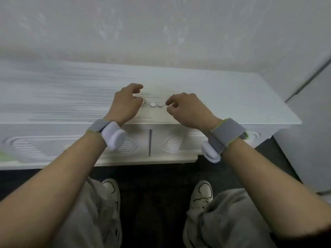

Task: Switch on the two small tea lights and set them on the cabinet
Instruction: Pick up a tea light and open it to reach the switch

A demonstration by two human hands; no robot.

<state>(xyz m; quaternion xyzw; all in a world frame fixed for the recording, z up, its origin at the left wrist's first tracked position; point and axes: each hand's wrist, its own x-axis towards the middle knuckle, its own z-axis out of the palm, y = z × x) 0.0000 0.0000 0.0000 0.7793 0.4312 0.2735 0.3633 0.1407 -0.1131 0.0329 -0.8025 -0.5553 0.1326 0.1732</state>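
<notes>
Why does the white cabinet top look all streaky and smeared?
In the head view, motion blur smears the cabinet top into sideways streaks, worst on the left; the left hand, right hand and the small discs between them stay fairly sharp; the wide lens bends the edges.

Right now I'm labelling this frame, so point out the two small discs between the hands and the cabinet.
Left disc (152,104): head view, centre of its top face.
Right disc (160,105): head view, centre of its top face.
Cabinet (250,97): head view, bare right part of its top.
</notes>
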